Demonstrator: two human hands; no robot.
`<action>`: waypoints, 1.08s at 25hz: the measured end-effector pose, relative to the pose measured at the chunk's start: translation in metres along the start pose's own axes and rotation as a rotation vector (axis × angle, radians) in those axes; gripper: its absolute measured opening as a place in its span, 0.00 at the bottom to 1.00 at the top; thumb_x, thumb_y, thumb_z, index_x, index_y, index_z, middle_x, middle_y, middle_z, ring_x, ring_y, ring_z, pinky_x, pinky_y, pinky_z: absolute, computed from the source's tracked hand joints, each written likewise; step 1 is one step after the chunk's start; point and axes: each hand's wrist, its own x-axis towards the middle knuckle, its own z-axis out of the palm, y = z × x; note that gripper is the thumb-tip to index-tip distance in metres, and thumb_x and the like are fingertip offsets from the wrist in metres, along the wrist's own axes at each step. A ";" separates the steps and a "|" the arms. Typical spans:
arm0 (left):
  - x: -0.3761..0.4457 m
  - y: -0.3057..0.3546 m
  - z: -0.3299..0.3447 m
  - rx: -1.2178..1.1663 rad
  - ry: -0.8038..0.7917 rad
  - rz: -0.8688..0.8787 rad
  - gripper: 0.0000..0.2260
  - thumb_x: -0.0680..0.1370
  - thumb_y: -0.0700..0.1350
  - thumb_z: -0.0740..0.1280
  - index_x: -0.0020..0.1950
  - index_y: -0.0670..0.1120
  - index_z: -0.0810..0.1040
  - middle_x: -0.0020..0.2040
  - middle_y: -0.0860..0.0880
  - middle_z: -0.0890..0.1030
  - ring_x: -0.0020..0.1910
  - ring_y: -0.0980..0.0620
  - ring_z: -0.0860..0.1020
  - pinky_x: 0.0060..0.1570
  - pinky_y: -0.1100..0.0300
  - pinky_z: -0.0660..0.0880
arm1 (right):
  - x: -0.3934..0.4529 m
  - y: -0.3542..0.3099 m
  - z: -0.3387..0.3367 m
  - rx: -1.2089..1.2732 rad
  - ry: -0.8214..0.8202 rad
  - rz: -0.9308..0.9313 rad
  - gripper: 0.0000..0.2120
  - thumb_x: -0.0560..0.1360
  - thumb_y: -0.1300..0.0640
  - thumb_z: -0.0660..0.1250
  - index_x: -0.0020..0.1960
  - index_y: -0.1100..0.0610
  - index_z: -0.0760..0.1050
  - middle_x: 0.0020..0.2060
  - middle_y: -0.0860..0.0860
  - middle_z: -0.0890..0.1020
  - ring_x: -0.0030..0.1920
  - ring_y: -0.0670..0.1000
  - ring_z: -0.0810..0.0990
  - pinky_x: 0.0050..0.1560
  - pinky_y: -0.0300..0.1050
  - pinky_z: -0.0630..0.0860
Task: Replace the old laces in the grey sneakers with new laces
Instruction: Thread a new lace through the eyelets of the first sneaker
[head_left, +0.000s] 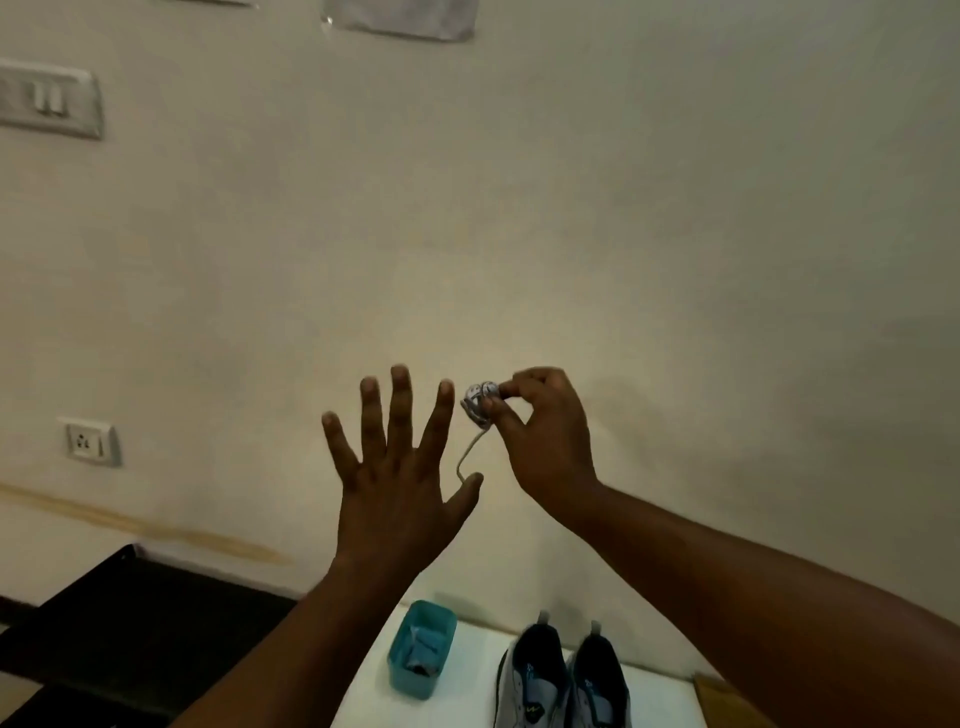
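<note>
Hands are raised in front of a pale wall in the head view. Left hand (400, 478) is spread wide, fingers (401, 400) apart and holding nothing. Right hand (545, 436) pinches a small coiled white lace bundle (480, 402) between thumb and fingertips, with 1 loose end (465, 457) hanging down toward the left thumb. Below, on the white worktop (467, 706), 2 grey sneakers (563, 680) stand side by side, and just to their left sits a teal container (423, 649) with blue contents.
</note>
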 end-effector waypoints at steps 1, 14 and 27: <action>0.013 0.008 -0.022 -0.006 0.040 0.027 0.46 0.75 0.72 0.58 0.83 0.51 0.42 0.82 0.39 0.39 0.81 0.35 0.39 0.73 0.26 0.47 | 0.006 -0.016 -0.021 0.004 0.036 -0.044 0.07 0.77 0.45 0.72 0.54 0.44 0.82 0.55 0.41 0.75 0.60 0.44 0.76 0.61 0.54 0.76; 0.041 0.106 -0.124 -0.474 -0.158 -0.039 0.12 0.81 0.52 0.62 0.64 0.57 0.75 0.68 0.57 0.76 0.78 0.47 0.60 0.76 0.35 0.48 | 0.008 -0.058 -0.196 0.117 0.039 0.013 0.08 0.81 0.52 0.68 0.51 0.49 0.87 0.47 0.43 0.85 0.49 0.43 0.82 0.49 0.39 0.78; 0.034 0.149 -0.119 -1.291 -0.620 -0.117 0.09 0.81 0.50 0.68 0.57 0.45 0.80 0.46 0.47 0.86 0.42 0.55 0.85 0.43 0.63 0.75 | 0.000 -0.028 -0.228 0.219 -0.482 0.423 0.11 0.82 0.50 0.67 0.45 0.55 0.80 0.41 0.49 0.82 0.41 0.48 0.78 0.42 0.43 0.71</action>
